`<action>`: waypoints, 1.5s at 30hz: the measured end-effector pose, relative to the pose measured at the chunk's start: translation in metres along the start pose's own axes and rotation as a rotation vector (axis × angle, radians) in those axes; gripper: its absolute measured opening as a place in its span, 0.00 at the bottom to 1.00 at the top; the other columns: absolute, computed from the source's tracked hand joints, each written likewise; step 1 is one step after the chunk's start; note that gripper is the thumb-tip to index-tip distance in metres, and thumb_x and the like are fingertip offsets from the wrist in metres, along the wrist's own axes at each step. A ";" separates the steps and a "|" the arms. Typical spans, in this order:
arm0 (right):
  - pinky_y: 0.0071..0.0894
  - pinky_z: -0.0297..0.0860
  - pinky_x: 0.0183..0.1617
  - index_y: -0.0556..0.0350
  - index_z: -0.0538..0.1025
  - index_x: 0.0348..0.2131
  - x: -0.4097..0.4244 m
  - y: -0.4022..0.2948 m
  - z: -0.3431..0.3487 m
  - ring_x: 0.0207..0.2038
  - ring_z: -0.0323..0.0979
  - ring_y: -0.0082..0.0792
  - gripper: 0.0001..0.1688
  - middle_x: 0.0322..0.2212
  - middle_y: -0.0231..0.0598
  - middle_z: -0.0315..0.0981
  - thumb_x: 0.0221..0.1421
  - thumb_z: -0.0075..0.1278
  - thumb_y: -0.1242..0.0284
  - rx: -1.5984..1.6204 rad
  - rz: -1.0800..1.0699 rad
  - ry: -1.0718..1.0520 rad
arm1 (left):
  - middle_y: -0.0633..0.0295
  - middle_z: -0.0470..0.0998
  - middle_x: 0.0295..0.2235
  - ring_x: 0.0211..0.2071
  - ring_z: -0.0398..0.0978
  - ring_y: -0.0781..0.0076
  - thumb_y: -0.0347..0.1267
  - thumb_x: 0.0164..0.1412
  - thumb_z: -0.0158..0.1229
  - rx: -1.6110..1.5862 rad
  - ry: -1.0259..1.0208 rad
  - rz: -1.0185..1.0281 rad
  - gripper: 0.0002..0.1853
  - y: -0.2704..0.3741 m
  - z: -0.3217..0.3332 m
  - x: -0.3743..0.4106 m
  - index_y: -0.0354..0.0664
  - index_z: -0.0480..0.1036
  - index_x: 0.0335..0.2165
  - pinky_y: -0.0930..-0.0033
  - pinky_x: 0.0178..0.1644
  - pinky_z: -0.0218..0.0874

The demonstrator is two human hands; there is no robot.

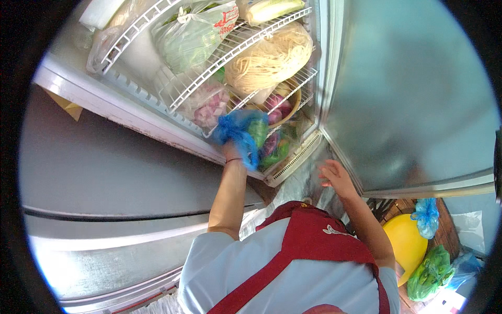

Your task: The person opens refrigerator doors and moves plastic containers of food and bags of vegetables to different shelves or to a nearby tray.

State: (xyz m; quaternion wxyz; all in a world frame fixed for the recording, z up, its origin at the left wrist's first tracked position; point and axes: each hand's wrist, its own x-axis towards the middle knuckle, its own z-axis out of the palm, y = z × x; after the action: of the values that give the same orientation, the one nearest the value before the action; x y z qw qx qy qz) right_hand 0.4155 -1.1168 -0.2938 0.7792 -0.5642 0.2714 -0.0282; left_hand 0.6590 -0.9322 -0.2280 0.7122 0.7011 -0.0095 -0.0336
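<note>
My left hand [232,150] reaches into an open refrigerator and grips a blue plastic bag [237,123]. The bag covers most of its fingers, and something green shows at the bag's right side. Just behind it, a clear bag of pinkish chunks [211,108] rests on a white wire shelf [231,55]. A round bowl [296,106] with purple onions [277,108] stands to the right. Lower down, green and purple vegetables [276,153] lie at the refrigerator's bottom. My right hand [333,178] is empty, fingers apart, near the open door [396,98].
Upper shelves carry a bag of noodles [270,59], a pale green bag [196,39] and a pale leafy vegetable [272,11]. At lower right, a yellow round object [408,243], a knotted blue bag [426,218] and a green bag of vegetables [431,272] lie by a wooden surface [447,223].
</note>
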 end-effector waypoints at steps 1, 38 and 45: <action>0.28 0.71 0.33 0.58 0.59 0.52 0.001 0.002 -0.004 0.35 0.71 0.32 0.31 0.41 0.42 0.68 0.52 0.51 0.67 -0.019 0.022 0.020 | 0.52 0.69 0.44 0.46 0.66 0.59 0.49 0.49 0.54 0.077 0.046 0.040 0.33 -0.008 0.000 0.016 0.34 0.65 0.45 0.61 0.52 0.57; 0.51 0.50 0.60 0.45 0.44 0.60 -0.191 0.149 -0.466 0.61 0.40 0.50 0.54 0.59 0.50 0.41 0.42 0.59 0.70 -1.081 0.076 1.203 | 0.37 0.45 0.57 0.60 0.40 0.44 0.47 0.47 0.58 1.025 0.215 0.203 0.51 -0.045 -0.017 -0.011 0.26 0.40 0.56 0.53 0.61 0.37; 0.49 0.66 0.43 0.54 0.69 0.43 -0.188 0.143 -0.505 0.41 0.69 0.50 0.24 0.41 0.50 0.69 0.47 0.53 0.63 -1.128 0.449 1.018 | 0.36 0.60 0.48 0.51 0.57 0.44 0.41 0.47 0.60 0.959 0.224 0.246 0.42 -0.048 -0.048 -0.075 0.28 0.52 0.53 0.56 0.53 0.53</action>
State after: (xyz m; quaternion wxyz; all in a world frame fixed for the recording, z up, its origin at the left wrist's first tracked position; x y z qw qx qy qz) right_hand -0.0112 -1.4353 -0.4578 0.1430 -0.7234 0.6752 0.0170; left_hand 0.5859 -0.8808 -0.2742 0.3057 0.9422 -0.0300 0.1341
